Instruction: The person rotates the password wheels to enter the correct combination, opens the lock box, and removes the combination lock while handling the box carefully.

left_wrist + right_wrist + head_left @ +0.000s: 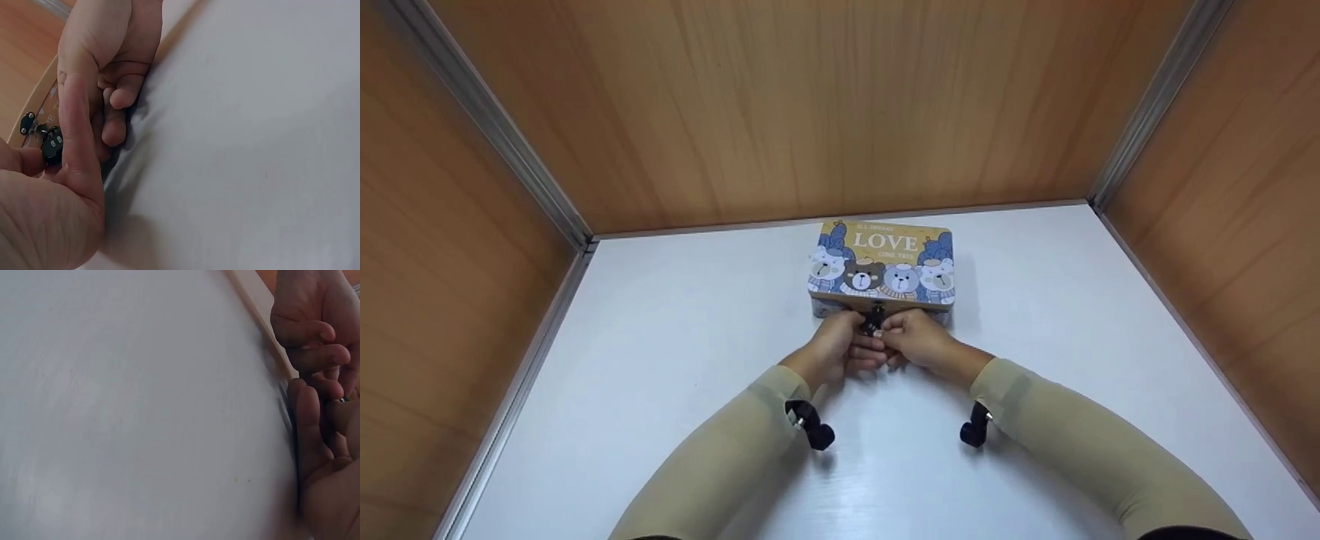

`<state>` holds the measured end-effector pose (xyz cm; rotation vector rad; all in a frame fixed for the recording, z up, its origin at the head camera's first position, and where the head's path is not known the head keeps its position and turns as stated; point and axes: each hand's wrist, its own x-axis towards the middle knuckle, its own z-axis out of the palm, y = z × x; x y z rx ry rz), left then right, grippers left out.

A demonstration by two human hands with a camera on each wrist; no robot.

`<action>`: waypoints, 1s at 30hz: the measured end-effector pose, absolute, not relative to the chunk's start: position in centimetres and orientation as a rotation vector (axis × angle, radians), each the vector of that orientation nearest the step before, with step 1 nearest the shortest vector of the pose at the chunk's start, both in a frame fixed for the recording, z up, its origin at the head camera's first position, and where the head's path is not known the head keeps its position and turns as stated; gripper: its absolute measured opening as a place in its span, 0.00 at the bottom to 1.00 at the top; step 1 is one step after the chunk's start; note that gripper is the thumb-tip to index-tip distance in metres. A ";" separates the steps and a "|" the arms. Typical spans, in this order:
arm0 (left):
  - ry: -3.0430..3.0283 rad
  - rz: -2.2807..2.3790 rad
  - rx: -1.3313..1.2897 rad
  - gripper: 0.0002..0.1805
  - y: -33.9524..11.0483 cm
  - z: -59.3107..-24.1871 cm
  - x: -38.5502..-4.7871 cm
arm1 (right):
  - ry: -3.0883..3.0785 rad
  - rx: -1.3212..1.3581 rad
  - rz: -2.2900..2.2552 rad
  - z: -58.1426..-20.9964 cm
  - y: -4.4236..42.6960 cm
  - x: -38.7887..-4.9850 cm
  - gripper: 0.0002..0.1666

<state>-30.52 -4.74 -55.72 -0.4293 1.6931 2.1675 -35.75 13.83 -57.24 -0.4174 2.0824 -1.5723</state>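
A tin box (881, 259) with cartoon bears and the word LOVE on its lid stands at the back of the table, its lid down. At its front latch (27, 122) hangs a small black combination padlock (873, 322), its white digits visible in the left wrist view. My left hand (840, 346) holds the padlock (52, 147) between thumb and forefinger. From the other side my right hand (922, 341) pinches the padlock's lower part with thumb and forefinger. In the right wrist view the fingers hide most of the padlock.
The white tabletop (697, 322) spreads around the box. Wooden panels (840, 105) with metal corner strips (1155, 97) enclose the back and both sides. A small black camera is strapped to each wrist.
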 end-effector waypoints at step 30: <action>2.454 1.843 -0.247 0.11 -4.1 -55.7 -29.8 | 1.963 -0.194 -1.786 -56.3 14.9 -34.9 0.16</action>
